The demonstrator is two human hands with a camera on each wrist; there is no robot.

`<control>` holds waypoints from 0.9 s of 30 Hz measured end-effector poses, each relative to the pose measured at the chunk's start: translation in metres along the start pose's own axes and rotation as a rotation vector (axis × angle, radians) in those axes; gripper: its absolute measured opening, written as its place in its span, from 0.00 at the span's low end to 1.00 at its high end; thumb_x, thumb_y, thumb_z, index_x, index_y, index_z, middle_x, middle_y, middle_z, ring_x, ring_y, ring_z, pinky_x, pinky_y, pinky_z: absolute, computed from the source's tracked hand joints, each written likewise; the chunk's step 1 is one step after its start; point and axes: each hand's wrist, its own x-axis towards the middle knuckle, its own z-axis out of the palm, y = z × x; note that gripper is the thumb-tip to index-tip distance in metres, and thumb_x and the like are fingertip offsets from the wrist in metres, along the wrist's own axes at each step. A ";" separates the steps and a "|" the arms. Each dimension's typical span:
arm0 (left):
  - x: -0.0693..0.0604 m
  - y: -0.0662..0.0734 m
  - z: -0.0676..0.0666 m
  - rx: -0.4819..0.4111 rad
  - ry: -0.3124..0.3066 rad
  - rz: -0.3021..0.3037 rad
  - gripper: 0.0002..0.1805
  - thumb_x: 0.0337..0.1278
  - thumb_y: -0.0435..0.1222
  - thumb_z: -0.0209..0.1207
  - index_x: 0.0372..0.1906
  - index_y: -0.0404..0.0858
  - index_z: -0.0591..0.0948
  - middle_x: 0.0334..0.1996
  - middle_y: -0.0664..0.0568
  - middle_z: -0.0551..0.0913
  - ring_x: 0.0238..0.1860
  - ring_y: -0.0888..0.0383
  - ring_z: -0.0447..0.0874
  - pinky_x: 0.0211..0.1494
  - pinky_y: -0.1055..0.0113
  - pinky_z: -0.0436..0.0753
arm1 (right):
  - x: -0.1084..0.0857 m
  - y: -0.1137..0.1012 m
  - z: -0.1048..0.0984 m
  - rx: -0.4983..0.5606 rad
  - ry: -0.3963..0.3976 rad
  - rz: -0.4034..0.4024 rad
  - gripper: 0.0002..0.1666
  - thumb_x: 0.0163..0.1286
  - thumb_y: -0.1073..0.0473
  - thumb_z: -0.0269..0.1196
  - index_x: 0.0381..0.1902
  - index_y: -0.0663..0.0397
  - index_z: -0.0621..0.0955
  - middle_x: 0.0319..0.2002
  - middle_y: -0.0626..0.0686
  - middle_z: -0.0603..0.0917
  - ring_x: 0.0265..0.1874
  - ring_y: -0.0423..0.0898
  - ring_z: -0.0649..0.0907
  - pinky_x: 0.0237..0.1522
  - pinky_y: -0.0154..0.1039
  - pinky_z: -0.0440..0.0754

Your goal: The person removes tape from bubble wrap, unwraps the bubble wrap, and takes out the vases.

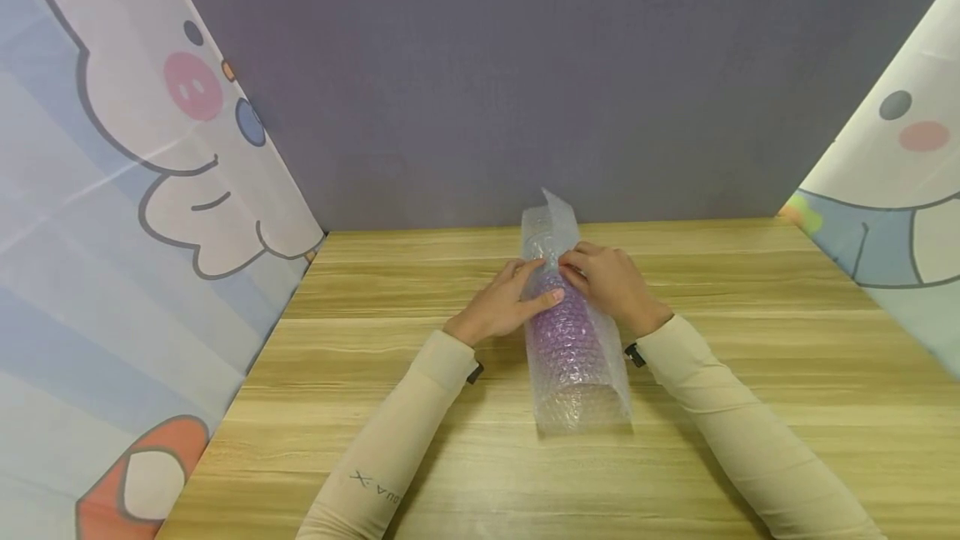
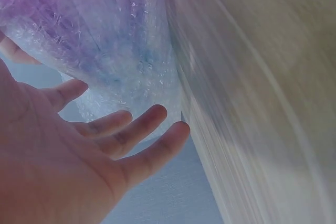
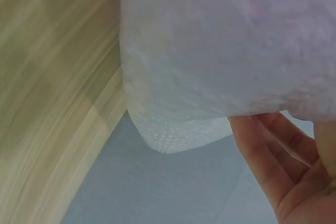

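- Noted a roll of bubble wrap (image 1: 573,415) lying lengthwise on the wood-grain tabletop (image 1: 390,290), right of centre in the head view, with its far end near the back edge.
- Saw through the clear layers an elongated purple item (image 1: 566,340), fading to bluish toward the far end; cannot tell its exact identity.
- Logged the near end of the wrap as reaching past the purple, with an open, tube-like mouth; saw a loose flap (image 1: 561,219) standing up at the far end.
- Observed left hand (image 1: 497,307) on the left of the roll, unclenched, with fairly straight, spread fingers and with thumb laid on the wrap over the purple part.
- Observed right hand (image 1: 611,282) opposite, pinching the wrap's edge between thumb and fingers, just beside the left fingertips.
- Recorded long cream sleeves (image 1: 405,407) on both arms, with a dark device (image 1: 636,355) at each cuff.
- Recorded a grey panel (image 1: 487,82) behind the tabletop and cartoon-printed cloth (image 1: 60,273) along both sides.
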 end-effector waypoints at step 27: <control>0.001 0.002 0.002 -0.024 -0.025 0.006 0.49 0.63 0.75 0.42 0.83 0.58 0.50 0.83 0.44 0.49 0.80 0.40 0.57 0.77 0.36 0.64 | -0.001 0.000 0.002 -0.021 0.007 0.060 0.08 0.74 0.60 0.63 0.40 0.60 0.85 0.34 0.57 0.88 0.24 0.52 0.85 0.29 0.50 0.86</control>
